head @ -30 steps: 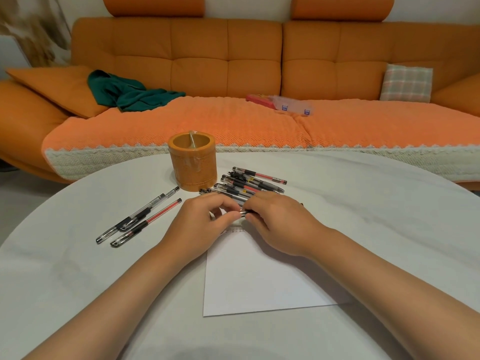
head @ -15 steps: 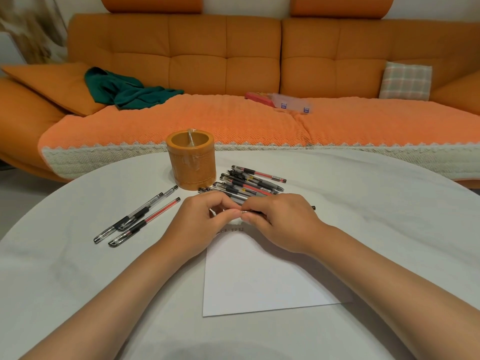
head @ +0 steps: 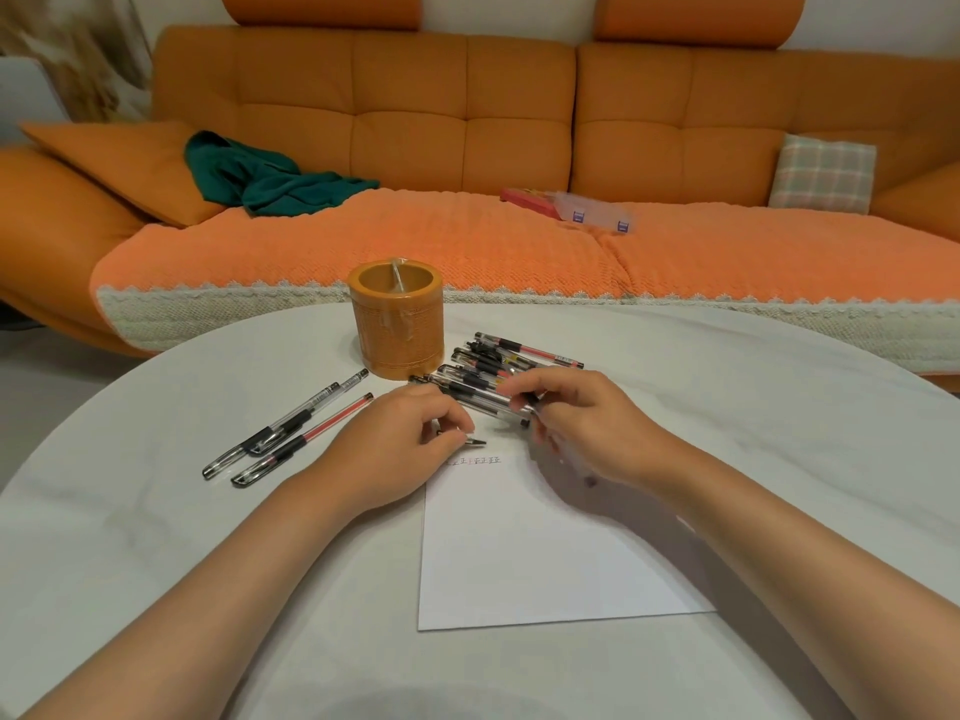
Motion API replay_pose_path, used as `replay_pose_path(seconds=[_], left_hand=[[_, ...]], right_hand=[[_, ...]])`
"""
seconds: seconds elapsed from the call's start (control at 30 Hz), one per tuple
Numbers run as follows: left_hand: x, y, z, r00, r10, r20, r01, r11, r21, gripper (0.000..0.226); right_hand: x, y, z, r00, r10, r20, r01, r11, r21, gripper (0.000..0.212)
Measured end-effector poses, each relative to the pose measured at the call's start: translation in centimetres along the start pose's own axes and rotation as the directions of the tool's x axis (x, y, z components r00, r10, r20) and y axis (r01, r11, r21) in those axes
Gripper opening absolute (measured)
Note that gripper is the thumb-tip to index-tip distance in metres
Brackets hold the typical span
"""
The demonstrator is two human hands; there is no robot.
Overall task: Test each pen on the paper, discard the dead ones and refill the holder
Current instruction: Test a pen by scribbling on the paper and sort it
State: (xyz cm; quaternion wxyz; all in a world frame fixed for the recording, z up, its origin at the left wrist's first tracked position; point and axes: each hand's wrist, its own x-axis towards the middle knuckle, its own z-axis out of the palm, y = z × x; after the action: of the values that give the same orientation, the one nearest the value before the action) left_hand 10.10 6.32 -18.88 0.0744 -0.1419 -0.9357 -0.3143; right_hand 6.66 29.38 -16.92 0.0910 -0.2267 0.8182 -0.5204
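A person's two hands meet over the far edge of a white sheet of paper (head: pixel 545 553) on a round white table (head: pixel 156 522). The left hand (head: pixel 400 449) curls its fingers and pinches a small dark pointed pen piece (head: pixel 477 442); whether it is a cap or a tip cannot be told. The right hand (head: pixel 592 428) is curled around a blurred clear-barrelled pen (head: pixel 586 478) that runs under the palm. Its fingers cover the near end of a pile of pens (head: pixel 498 363) lying just right of the orange pen holder (head: pixel 397 324). The holder stands upright at the far side of the table with one thin pale stick (head: pixel 397 275) inside.

A short row of written test marks (head: pixel 475 461) sits on the paper between the hands. To the left, apart from the pile, lie three capped pens (head: pixel 283 431), one of them red. Beyond the table an orange sofa (head: pixel 467 122) carries a crumpled green garment (head: pixel 270 181), a plaid cushion (head: pixel 823 174) and a clear plastic box (head: pixel 597 214).
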Motion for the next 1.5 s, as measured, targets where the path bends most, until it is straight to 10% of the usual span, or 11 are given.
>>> replay_pose_path(seconds=[0.1,0.33,0.57,1.5], left_hand=[[0.0,-0.1,0.2,1.000,0.003,0.027,-0.005,0.999,0.054,0.011],[0.1,-0.4,0.3,0.999,-0.006,0.052,-0.001,0.992,0.127,0.015],[-0.2,-0.1,1.1,0.996,0.053,0.070,-0.063,0.986,0.154,0.030],[-0.4,-0.1,1.7,0.992,0.081,0.093,-0.088,0.994,0.070,0.032]], right_hand=[[0.1,0.3,-0.1,0.997,0.017,0.070,-0.035,0.966,0.258,0.064],[-0.3,0.6,1.3,0.999,0.038,0.003,-0.037,0.962,0.272,0.018],[-0.9,0.6,2.2,0.991,0.121,-0.054,-0.099,0.950,0.297,0.023],[-0.4,0.8,2.4,1.000,0.026,0.007,-0.025,0.996,-0.089,0.032]])
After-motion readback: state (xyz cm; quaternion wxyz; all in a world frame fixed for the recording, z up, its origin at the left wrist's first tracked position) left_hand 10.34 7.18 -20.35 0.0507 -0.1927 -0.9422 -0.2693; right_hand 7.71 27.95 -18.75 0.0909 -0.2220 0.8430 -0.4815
